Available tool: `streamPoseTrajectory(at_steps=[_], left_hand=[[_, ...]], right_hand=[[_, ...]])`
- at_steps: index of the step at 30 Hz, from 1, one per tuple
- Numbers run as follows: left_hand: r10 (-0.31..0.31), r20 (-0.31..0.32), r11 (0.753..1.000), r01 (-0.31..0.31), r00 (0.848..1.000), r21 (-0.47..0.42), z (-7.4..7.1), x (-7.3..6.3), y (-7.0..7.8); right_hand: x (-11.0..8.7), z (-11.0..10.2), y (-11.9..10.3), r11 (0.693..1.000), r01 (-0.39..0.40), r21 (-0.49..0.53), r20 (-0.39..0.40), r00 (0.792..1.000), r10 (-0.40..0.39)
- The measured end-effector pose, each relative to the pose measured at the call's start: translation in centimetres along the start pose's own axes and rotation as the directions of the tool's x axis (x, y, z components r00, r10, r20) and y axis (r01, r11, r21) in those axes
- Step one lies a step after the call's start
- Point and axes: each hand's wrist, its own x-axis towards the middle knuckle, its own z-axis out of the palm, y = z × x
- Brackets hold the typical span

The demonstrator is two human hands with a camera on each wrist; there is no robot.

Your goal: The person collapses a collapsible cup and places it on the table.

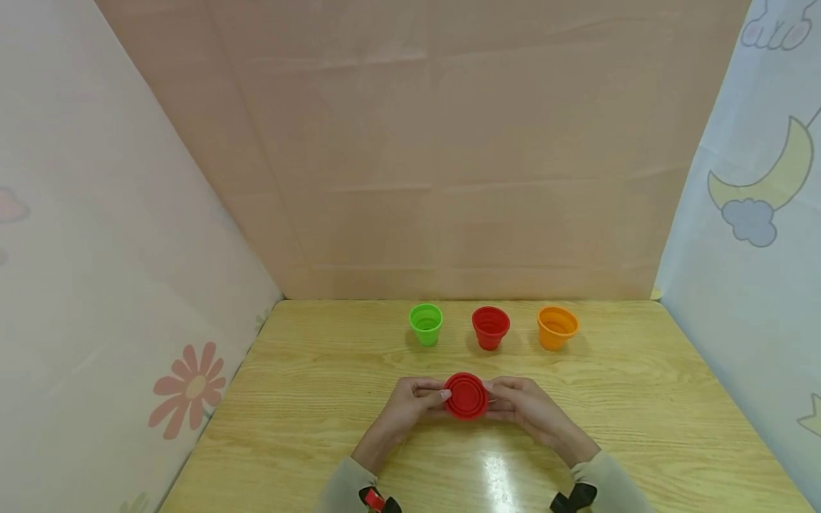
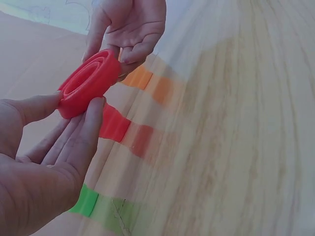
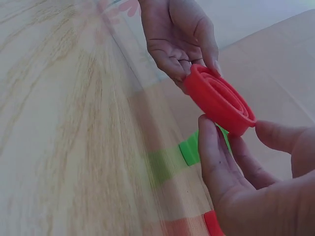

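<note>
Between both hands is a red collapsible cup, folded flat into a disc of concentric rings, its ringed face turned up toward the head camera. My left hand pinches its left edge, thumb on the rim and fingers beneath. On the opposite edge, my right hand grips it with thumb and fingertips. Both wrist views show the folded cup held up above the table. Beyond the hands stand three expanded cups in a row: a green cup, a red cup and an orange cup.
The wooden table runs back to a brown backdrop. A pale panel with a printed flower borders the left side. Another, with a moon print, borders the right. Light glares off the tabletop between the forearms.
</note>
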Motion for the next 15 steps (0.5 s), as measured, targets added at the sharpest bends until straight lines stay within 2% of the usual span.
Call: streamPoseTrajectory(at_steps=[5,12,15], left_hand=[[-0.039,0.019,0.998,0.040,0.999,-0.051,-0.12,0.10,-0.12],[-0.073,0.029,0.995,0.075,0.997,-0.064,-0.45,0.22,-0.42],[-0.086,0.036,0.994,0.088,0.996,-0.062,-0.57,0.17,-0.50]], right_hand=[[0.02,-0.08,-0.18,0.999,-0.008,0.046,0.012,1.000,0.008],[0.04,-0.07,0.04,0.996,-0.035,0.081,0.058,0.998,0.031],[0.12,-0.07,0.31,0.995,-0.023,0.099,0.069,0.998,0.016]])
